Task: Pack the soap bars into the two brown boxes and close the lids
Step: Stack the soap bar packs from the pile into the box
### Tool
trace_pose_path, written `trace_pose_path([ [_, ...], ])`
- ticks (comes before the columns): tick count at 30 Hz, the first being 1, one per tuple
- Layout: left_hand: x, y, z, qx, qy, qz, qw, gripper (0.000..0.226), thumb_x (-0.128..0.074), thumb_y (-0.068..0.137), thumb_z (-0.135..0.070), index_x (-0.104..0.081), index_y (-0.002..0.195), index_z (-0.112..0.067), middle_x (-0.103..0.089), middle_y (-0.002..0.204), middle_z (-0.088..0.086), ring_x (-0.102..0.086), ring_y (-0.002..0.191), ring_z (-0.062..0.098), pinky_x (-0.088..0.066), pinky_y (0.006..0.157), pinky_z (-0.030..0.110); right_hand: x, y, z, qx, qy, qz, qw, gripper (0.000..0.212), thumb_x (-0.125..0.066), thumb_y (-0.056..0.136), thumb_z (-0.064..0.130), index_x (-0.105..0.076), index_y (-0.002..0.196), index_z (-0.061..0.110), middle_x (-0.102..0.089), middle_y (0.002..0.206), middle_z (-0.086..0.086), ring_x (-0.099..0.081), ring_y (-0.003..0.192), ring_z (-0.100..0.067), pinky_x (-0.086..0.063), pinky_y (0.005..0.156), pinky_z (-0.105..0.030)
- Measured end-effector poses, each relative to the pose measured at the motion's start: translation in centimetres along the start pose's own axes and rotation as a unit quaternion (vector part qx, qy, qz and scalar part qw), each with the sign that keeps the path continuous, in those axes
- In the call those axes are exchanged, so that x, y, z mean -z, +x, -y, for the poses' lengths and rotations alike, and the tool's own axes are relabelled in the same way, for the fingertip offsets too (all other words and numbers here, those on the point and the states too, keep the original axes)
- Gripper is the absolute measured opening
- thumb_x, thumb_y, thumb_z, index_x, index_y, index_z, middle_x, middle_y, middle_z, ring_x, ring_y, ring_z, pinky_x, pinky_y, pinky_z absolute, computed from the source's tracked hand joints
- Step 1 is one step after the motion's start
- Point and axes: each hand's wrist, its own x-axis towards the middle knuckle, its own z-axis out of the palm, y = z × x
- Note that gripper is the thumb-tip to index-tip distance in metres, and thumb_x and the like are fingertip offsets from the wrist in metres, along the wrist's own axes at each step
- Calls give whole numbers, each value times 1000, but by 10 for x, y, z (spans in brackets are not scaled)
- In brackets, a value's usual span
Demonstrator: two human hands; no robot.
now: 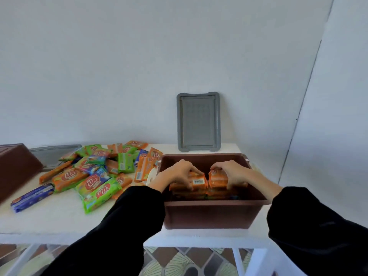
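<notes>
Tabletop (59,220) box (209,216) holds soap bars (199,182) lying crosswise.

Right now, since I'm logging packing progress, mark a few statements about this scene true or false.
1. The left hand and right hand grip orange soap bars inside the brown box. True.
2. The grey lid sits closed on that box. False: it leans upright against the wall behind the box.
3. A pile of soap bars lies on the table, left of the box. True.
4. That pile holds only orange bars. False: green and blue ones lie there too.
</notes>
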Motion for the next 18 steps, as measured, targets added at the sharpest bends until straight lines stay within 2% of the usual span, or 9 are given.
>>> trace_pose_path([
  [11,-22,13,14,-13,17,42,999,65,-71,77,-12,-46,136,-24,-50,130,7,-45,122,21,-36,103,32,-22,16,-1,32,-5,27,999,80,-74,72,7,-34,140,17,-41,141,-7,-39,131,-22,-38,107,-34],
  [18,-24,17,14,-24,18,46,999,64,-71,77,-13,-46,136,-22,-47,132,9,-42,124,23,-36,105,36,-24,17,0,20,-16,42,999,81,-71,76,9,-28,144,19,-37,144,-6,-36,133,-22,-37,108,-33],
])
